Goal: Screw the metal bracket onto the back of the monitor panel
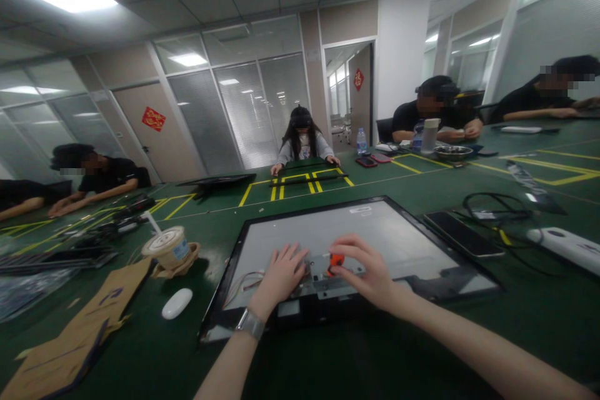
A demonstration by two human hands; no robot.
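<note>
A flat display panel with a black frame and pale grey back lies on the green table in front of me. My right hand pinches a short orange-and-black screwdriver between thumb and fingers, over a metal bracket near the panel's front edge. The tool's tip is too small to make out. My left hand rests palm down on the panel, left of the bracket, fingers stretched out. Thin wires run out from beside it.
A drink cup with a straw, a white mouse and a brown paper bag sit to the left. On the right lie a black phone, black cables and a white device. Several people work around the table.
</note>
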